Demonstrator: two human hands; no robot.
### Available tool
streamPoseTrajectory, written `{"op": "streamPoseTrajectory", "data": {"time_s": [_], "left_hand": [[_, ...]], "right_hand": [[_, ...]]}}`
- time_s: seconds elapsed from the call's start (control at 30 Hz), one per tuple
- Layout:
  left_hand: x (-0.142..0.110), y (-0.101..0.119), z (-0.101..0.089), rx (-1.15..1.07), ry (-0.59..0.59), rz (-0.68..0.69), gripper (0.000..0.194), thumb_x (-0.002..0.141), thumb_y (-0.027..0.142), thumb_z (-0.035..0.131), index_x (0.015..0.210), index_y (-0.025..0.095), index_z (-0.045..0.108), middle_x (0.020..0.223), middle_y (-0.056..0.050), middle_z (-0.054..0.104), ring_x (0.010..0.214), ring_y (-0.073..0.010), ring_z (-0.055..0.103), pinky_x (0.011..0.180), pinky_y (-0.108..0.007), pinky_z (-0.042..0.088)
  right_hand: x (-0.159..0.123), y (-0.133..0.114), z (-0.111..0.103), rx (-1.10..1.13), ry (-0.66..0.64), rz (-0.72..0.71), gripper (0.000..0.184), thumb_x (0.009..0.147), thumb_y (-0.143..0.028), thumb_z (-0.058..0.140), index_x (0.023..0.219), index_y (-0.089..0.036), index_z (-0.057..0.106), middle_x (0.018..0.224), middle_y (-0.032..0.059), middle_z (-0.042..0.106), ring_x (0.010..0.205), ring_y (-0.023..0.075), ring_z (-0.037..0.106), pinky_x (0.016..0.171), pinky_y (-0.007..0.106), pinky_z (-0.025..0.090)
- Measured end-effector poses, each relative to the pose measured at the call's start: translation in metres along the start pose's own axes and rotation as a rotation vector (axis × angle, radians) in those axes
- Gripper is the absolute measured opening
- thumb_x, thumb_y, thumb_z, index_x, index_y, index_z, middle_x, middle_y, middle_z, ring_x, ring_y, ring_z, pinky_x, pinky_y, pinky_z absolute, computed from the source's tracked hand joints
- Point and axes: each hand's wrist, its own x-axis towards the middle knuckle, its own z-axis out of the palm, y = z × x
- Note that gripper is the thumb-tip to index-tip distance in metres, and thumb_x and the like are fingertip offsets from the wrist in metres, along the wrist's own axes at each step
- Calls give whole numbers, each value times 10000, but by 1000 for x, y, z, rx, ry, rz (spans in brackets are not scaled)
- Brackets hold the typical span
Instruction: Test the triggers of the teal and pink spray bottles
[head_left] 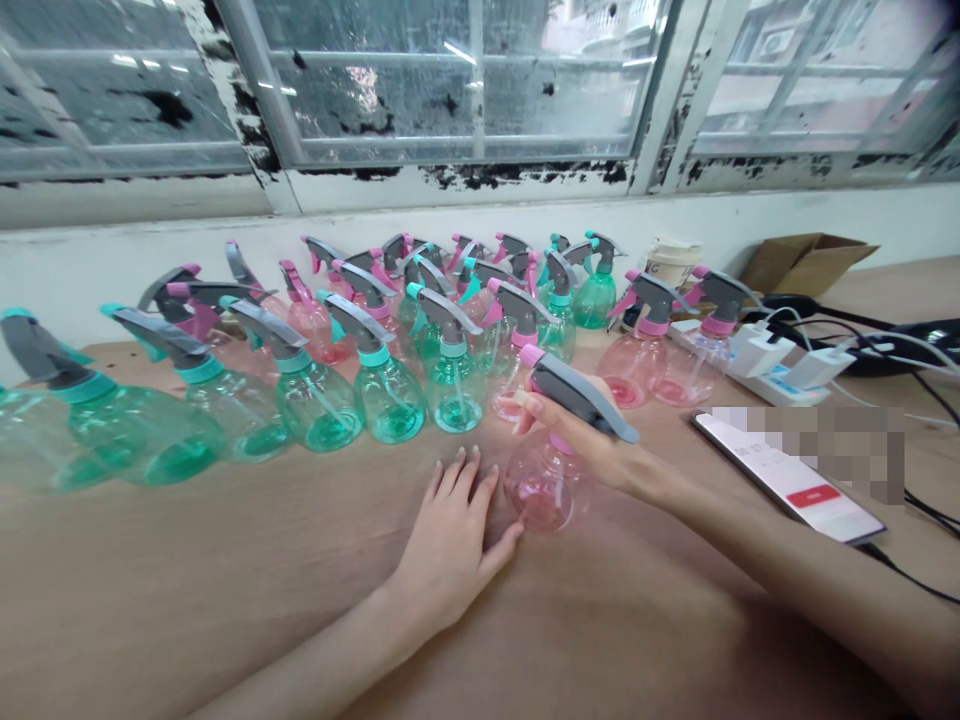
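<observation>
A pink spray bottle (541, 490) with a grey and pink trigger head stands near the middle of the table. Around its neck, just under the head, wrap the fingers of my right hand (581, 425). My left hand (450, 540) lies flat on the wood to the left of this bottle, fingers stretched out, the thumb close to its base. Whether that thumb touches the bottle I cannot tell. Behind my hands stand several more spray bottles, green ones such as this green spray bottle (390, 400) in front and pink ones such as this pink spray bottle (634, 360) to the right.
On the right lie a phone (795, 480) with a lit screen and a white power strip (780, 375) with plugs and black cables. A cardboard box (806, 262) and a white tub (670, 262) stand at the back by the wall, below the windows (457, 90).
</observation>
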Motion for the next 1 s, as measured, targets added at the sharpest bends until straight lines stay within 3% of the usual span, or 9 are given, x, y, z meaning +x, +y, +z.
{"op": "streamPoseTrajectory", "data": {"time_s": [0.27, 0.47, 0.6, 0.77, 0.87, 1.0], "left_hand": [[0, 0, -1, 16, -20, -7, 480, 909, 426, 532, 1248, 90, 583, 1412, -225, 487, 1309, -379, 441, 1051, -569, 375], [0, 0, -1, 15, -21, -5, 480, 901, 431, 545, 1244, 98, 587, 1421, -219, 479, 1316, -377, 437, 1060, -566, 371], [2, 0, -2, 23, -32, -7, 477, 906, 430, 540, 1251, 103, 584, 1426, -210, 478, 1329, -366, 426, 1068, -566, 364], [2, 1, -4, 25, -53, -10, 488, 908, 430, 538, 1251, 87, 588, 1430, -220, 470, 1330, -371, 423, 1072, -574, 356], [1, 1, -3, 31, -45, -6, 481, 909, 427, 535, 1249, 92, 590, 1431, -216, 471, 1332, -370, 421, 1068, -574, 362], [0, 0, -1, 33, -30, -1, 505, 907, 442, 535, 1259, 83, 583, 1423, -223, 477, 1327, -374, 426, 1067, -577, 360]], "right_hand": [[5, 4, 1, -17, 20, 7, 202, 848, -426, 645, 858, -229, 602, 690, -47, 597, 592, 116, 542, 636, 281, 475], [3, 6, 3, -2, 30, -18, 254, 868, -423, 614, 1052, -253, 650, 1016, 15, 713, 955, 188, 656, 892, 370, 502], [2, 7, 3, -20, 48, -7, 272, 861, -422, 623, 1074, -256, 658, 1041, 15, 714, 999, 196, 655, 928, 382, 496], [2, 6, 2, -80, 54, -13, 220, 877, -440, 594, 957, -243, 650, 912, -3, 688, 866, 170, 640, 834, 334, 499], [4, 5, 1, -119, 52, -36, 223, 869, -451, 601, 875, -229, 625, 773, -29, 628, 714, 135, 585, 690, 277, 476], [3, 4, -4, -113, -36, -37, 280, 857, -485, 597, 771, -220, 567, 598, -65, 450, 517, 93, 399, 478, 236, 334]]}}
